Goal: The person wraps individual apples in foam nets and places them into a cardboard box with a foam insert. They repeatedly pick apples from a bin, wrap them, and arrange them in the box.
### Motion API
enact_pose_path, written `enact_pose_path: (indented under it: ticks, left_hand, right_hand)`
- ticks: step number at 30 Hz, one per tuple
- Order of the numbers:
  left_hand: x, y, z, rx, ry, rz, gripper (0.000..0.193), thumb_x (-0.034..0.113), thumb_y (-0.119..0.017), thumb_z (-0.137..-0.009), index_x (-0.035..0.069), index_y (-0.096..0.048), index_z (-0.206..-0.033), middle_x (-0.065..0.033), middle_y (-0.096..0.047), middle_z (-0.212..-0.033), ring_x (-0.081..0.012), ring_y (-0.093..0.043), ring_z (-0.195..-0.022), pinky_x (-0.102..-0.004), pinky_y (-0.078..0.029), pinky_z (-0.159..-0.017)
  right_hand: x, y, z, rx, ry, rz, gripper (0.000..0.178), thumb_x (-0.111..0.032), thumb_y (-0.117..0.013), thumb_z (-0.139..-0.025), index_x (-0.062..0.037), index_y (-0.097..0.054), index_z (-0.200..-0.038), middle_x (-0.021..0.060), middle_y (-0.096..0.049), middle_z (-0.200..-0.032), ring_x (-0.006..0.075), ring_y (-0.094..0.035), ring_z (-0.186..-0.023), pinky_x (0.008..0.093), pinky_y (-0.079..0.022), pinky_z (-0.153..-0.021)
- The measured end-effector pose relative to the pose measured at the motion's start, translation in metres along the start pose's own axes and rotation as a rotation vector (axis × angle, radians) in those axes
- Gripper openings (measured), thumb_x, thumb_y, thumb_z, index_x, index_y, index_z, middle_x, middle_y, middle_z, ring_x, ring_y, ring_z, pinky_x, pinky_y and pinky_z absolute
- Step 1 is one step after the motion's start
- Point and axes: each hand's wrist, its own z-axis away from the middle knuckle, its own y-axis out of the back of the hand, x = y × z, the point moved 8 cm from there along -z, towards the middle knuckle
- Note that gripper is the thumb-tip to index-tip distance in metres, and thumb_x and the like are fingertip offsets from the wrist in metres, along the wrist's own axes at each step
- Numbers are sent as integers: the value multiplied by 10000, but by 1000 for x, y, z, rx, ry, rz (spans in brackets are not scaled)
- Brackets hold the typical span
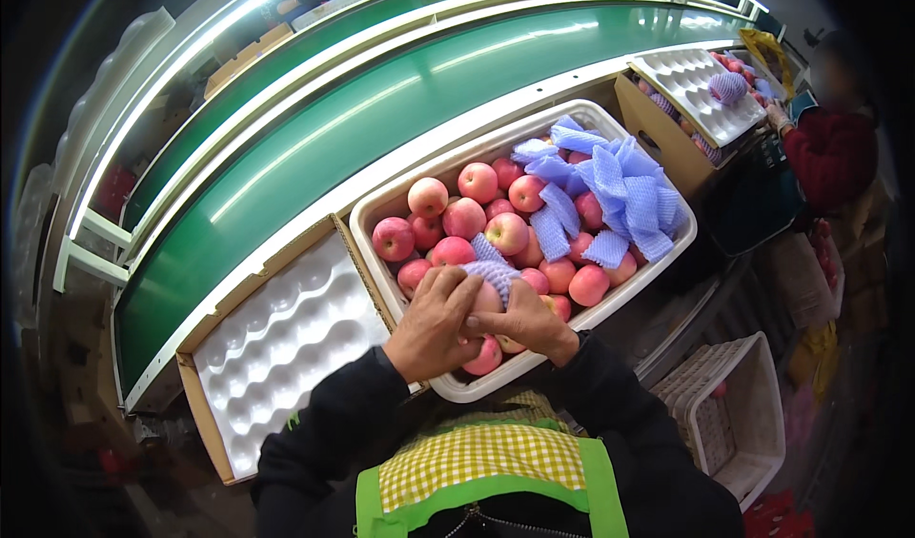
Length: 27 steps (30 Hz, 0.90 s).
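Over the near side of a white plastic crate (360, 223) full of red apples (464, 218), both my hands close round one apple (488, 297). A purple foam net sleeve (494, 272) covers its far side. My left hand (434, 321) grips from the left, its fingers curled over the top. From the right, my right hand (527, 321) holds the apple with the thumb across its near side. Several flattened purple foam sleeves (624, 187) are heaped on the apples at the crate's right end.
Left of the crate stands a cardboard box (217, 443) with a white moulded tray (276, 347). Beyond runs a green conveyor belt (315, 147). At right are another tray (681, 81) on a box, a person in a dark red sleeve (829, 157), and a white basket (762, 414).
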Motion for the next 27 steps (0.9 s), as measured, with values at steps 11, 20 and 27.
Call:
enact_pose_path:
  ticks: [11,20,27]
  left_hand:
    - [-21,-38,71,-116,626,2110,432,136,-565,-828,-46,-451,-1202,-155,-529,-1175,-230,-539,-1066,-365,-423,-935]
    - [-37,31,72,394,565,1531,164,-24,-590,-710,-12,-530,-862,-56,-586,-795,-132,-582,-713,-278,-479,-666]
    - [23,49,70,544,183,81,225,-19,-659,-654,10,-495,-806,-141,-495,-732,-304,-518,-632,-347,-419,-557]
  right_hand:
    - [5,-60,20,-353,-85,-641,941,-523,-797,-495,38,-452,-1167,100,-557,-1066,169,-570,-941,312,-469,-831]
    - [-14,-45,13,-10,-7,-675,758,-362,-754,-637,52,-418,-1176,122,-558,-1034,190,-582,-916,313,-486,-809]
    - [-27,-37,-1,367,387,200,758,-63,-786,-536,31,-389,-1175,126,-509,-1055,205,-545,-947,305,-464,-814]
